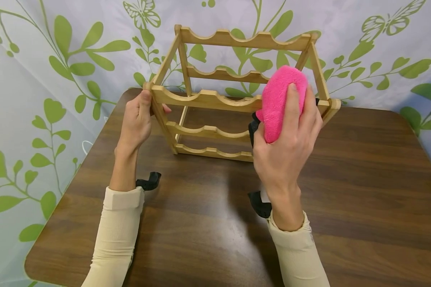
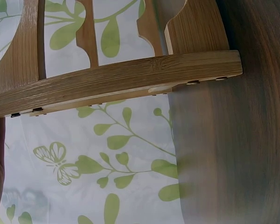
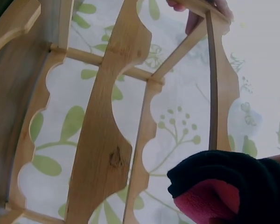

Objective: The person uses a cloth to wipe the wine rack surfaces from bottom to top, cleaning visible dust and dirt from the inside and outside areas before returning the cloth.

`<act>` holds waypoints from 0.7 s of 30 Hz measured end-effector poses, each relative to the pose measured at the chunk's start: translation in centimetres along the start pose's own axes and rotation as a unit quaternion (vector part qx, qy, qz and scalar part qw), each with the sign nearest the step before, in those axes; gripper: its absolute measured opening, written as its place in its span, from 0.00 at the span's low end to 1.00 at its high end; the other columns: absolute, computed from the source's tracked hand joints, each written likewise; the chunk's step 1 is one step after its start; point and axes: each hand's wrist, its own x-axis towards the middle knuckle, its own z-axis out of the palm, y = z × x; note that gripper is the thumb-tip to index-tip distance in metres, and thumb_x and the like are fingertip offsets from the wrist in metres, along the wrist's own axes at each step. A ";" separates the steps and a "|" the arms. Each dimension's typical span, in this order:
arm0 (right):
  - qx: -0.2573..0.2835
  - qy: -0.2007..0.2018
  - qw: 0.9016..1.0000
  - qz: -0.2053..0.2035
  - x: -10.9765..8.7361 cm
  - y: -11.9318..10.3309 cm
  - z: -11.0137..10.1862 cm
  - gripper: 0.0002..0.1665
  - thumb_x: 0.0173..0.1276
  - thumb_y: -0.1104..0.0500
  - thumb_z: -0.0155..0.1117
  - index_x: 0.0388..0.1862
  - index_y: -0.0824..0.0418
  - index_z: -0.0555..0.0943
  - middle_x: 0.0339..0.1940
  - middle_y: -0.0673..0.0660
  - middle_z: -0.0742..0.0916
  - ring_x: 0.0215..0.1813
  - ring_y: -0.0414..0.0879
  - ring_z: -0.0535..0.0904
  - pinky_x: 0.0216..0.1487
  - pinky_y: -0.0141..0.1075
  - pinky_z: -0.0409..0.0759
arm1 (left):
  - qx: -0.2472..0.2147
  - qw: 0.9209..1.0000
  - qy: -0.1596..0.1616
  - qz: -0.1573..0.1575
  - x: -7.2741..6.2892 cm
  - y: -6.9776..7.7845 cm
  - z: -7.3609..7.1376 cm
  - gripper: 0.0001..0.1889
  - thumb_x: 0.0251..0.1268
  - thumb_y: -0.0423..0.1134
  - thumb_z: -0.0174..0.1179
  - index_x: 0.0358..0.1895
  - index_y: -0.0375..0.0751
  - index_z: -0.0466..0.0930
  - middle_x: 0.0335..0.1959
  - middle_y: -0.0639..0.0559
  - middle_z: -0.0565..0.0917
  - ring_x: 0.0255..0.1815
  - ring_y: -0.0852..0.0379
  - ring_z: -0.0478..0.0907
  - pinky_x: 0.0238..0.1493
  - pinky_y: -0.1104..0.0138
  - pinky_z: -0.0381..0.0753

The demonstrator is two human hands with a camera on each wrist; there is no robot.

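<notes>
A light wooden wine rack (image 1: 210, 99) with scalloped rails stands at the back of the table. My left hand (image 1: 136, 119) holds its upper front left corner, thumb on the near side. In my right hand (image 1: 289, 147) is a fluffy pink cleaning pad (image 1: 281, 99) with black trim, gripped between thumb and fingers. The pad overlaps the right part of the rack's upper front rail and hides it. From the right wrist view, the pad's black edging (image 3: 210, 163) and pink lining show close to the rails. A side bar of the rack (image 2: 116, 84) crosses the left wrist view.
The rack rests on a dark brown wooden table (image 1: 362, 191) with rounded corners. Behind it hangs a pale cloth (image 1: 93, 79) printed with green leaves and butterflies. Black straps (image 1: 260, 205) stick out by both wrists.
</notes>
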 end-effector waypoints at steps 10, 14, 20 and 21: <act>0.006 0.016 1.000 -0.011 -0.6 -0.4 0.6 0.32 0.58 0.68 0.64 0.64 0.63 0.76 0.69 0.62 0.74 0.69 0.53 0.64 0.61 0.51 0.74 | 0.000 1.000 -0.001 0.009 -0.2 -0.1 -0.1 0.31 0.75 0.60 0.39 0.39 0.35 0.82 0.24 0.46 0.84 0.27 0.54 0.82 0.35 0.69 0.82; 0.011 0.021 0.999 -0.046 -1.2 -0.9 1.3 0.30 0.59 0.68 0.64 0.63 0.64 0.77 0.67 0.64 0.75 0.69 0.56 0.65 0.63 0.50 0.74 | -0.003 1.000 -0.002 0.016 -0.3 -0.2 -0.1 0.32 0.75 0.60 0.39 0.38 0.36 0.83 0.24 0.43 0.84 0.27 0.55 0.82 0.32 0.69 0.81; 0.010 0.005 0.995 -0.104 -2.5 -1.5 2.9 0.28 0.63 0.68 0.63 0.64 0.64 0.76 0.67 0.68 0.74 0.69 0.62 0.65 0.64 0.51 0.72 | -0.011 1.000 0.004 0.012 -0.3 -0.2 0.0 0.31 0.75 0.60 0.39 0.40 0.36 0.83 0.24 0.44 0.84 0.28 0.52 0.82 0.36 0.69 0.83; 0.011 0.003 0.994 -0.108 -2.7 -1.6 3.2 0.28 0.62 0.69 0.63 0.63 0.64 0.76 0.67 0.68 0.74 0.69 0.63 0.65 0.63 0.51 0.73 | -0.013 1.000 0.003 0.013 -0.3 -0.2 0.0 0.31 0.75 0.60 0.40 0.40 0.35 0.83 0.23 0.44 0.84 0.28 0.51 0.82 0.36 0.68 0.83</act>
